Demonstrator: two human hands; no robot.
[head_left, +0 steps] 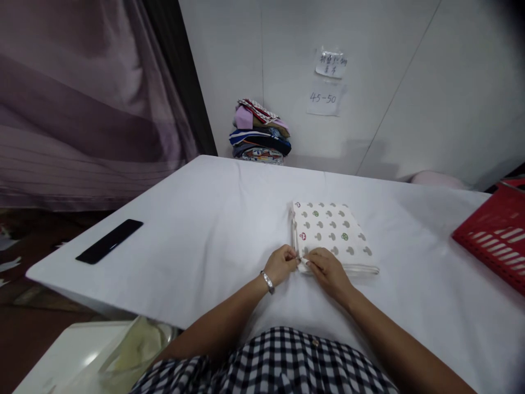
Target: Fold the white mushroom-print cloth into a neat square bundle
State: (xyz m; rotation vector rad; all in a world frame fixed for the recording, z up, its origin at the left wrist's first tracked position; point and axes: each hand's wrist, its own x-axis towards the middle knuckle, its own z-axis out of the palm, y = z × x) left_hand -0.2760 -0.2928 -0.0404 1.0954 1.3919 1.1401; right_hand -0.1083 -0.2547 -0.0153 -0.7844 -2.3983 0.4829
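A folded white cloth [328, 232] printed with grey, red and green mushrooms lies on the white-covered table [172, 224] before me. At its near left corner, my left hand [283, 264] pinches the cloth's edge, a silver bracelet on that wrist. Close beside it, my right hand [328, 268] has thumb and fingers closed on the same corner, covering part of the near edge. The exact fold between my fingertips is too small to make out.
A black phone-like slab [110, 241] lies on the table's left side. Past the far edge stands a stack of folded fabrics [261, 134] against the wall. A red plastic basket [496, 230] sits at the right. Below left is a white surface [74, 350] with a clear bag.
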